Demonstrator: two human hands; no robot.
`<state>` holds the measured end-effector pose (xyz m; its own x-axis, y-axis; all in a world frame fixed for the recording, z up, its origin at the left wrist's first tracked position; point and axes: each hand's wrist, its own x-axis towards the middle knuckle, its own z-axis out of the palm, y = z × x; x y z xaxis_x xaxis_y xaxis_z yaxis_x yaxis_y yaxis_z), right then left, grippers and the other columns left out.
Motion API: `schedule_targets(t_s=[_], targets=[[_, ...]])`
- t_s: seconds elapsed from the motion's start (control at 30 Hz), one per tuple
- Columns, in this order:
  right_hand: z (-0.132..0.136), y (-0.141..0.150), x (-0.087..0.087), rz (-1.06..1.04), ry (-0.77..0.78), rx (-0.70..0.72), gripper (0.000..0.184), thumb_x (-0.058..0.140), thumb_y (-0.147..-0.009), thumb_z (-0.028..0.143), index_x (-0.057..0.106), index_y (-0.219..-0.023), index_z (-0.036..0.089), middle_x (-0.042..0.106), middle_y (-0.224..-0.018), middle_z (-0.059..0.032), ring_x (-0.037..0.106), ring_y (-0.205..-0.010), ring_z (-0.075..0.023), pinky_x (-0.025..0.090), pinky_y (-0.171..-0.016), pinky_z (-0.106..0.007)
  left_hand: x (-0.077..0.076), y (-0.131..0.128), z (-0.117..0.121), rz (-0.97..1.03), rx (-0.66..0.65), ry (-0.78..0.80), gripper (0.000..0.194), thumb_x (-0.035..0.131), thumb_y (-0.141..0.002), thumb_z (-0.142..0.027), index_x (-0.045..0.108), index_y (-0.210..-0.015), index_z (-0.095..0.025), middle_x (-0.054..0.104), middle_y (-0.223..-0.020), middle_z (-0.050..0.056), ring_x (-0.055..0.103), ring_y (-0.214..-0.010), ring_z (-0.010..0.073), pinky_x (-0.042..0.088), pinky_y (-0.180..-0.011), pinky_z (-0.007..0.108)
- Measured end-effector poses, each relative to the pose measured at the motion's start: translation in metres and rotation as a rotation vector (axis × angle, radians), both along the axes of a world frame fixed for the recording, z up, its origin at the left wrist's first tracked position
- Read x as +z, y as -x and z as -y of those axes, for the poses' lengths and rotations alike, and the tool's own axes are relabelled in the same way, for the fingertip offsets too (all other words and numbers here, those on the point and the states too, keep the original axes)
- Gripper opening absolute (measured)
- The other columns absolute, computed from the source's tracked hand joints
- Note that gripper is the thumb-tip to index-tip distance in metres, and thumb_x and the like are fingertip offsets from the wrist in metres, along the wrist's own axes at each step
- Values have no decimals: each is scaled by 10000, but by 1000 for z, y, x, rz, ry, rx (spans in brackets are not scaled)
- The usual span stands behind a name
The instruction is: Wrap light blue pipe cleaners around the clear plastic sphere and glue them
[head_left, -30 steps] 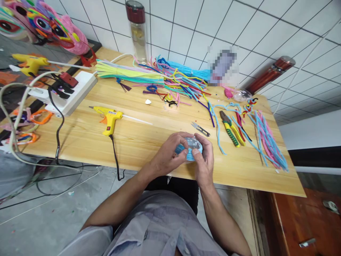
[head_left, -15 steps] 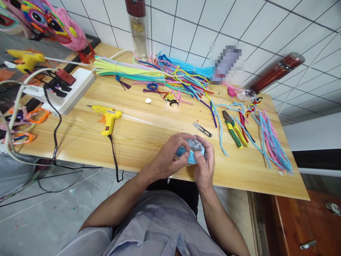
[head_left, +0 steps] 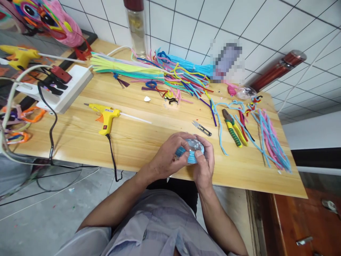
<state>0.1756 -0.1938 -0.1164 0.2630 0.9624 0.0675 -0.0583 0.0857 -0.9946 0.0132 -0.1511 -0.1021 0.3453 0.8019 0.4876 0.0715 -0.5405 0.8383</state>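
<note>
A round piece wrapped in light blue pipe cleaner, with a clear, shiny top, is held between both hands above the table's front edge. My left hand grips its left side, thumb and fingertips at the near rim. My right hand is wrapped round the right side, its thumb pressing on the near rim. The fingers cover much of the piece. Just beyond my hands lie thread snips. To their right are pliers with green and yellow handles.
A yellow glue gun with a white stick lies left on the wooden table. Bundles of coloured pipe cleaners lie along the back, with more pipe cleaners at right. A power strip with cables sits at left. Two bottles stand behind.
The camera view has shifted slightly, so the table's things sit a little further left. Both hands keep the same grip on the blue piece.
</note>
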Motion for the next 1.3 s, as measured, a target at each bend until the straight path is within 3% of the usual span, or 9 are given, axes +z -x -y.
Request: schedule_targets(t_s=[0.33, 0.67, 0.9, 1.3], targets=[[-3, 2, 16, 118, 44, -54, 563, 837, -882, 543, 689, -1342, 255, 748, -1327, -88, 700, -1210, -304, 569, -1052, -489, -2, -2, -1, 11, 7, -39, 145, 638, -996, -133, 565, -1060, -240, 747, -1419, 144, 682, -1405, 256, 541, -1211, 518], [1, 0, 11, 57, -21, -30, 500, 751, -955, 544, 672, -1368, 273, 690, -1455, -101, 654, -1343, -322, 505, -1169, -540, -1, -1, 0, 7, 6, -34, 150, 623, -989, -121, 559, -1056, -240, 747, -1421, 150, 677, -1417, 261, 536, -1217, 535], [0, 1, 10, 97, 19, -30, 507, 804, -927, 515, 689, -1363, 283, 730, -1385, -78, 687, -1251, -299, 545, -1097, -495, -1, -2, -1, -5, 9, -45, 152, 623, -987, -116, 562, -1055, -238, 752, -1411, 155, 683, -1409, 257, 535, -1215, 530], [5, 0, 1, 1, 2, -10, 490, 741, -967, 514, 678, -1390, 274, 699, -1485, -95, 667, -1336, -313, 516, -1153, -527, 1, -1, 0, 2, -10, -1, 150, 621, -979, -123, 559, -1051, -240, 751, -1429, 152, 673, -1433, 261, 526, -1224, 533]])
